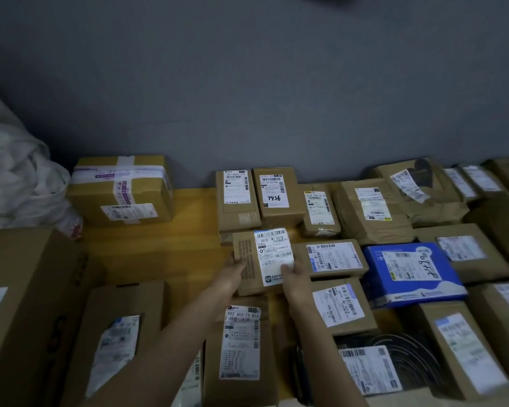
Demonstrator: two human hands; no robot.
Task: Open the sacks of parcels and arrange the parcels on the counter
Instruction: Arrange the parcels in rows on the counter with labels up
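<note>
The small brown parcel (249,261) sat between both hands over the middle of the counter (159,248), its white label facing up at me. The left hand (235,270) gripped its left edge, fingers curled under the cardboard. The right hand (295,274) pinched the near right corner, with the thumb pressed onto the label. From my feed I could not tell whether the parcel rested on the wood or hung just above it.

Its far edge lay just in front of two upright brown boxes, a plain-labelled box (237,198) and the one marked 7936 (276,195). Just beside it on the right was a flat box with a sideways label (332,257), and beyond that a blue parcel (412,271) with a number handwritten on it. Under the forearms lay a long parcel (241,342) labelled 502 602-12. To its right a black-wrapped parcel (400,362) showed coiled ridges.

More brown boxes filled the right side back to the grey wall (247,83). Across a bare strip of counter to the left stood a taped box (121,189). Beside it a crumpled white sack (18,177) slumped against the wall, and a big carton (15,304) stood nearest me.
</note>
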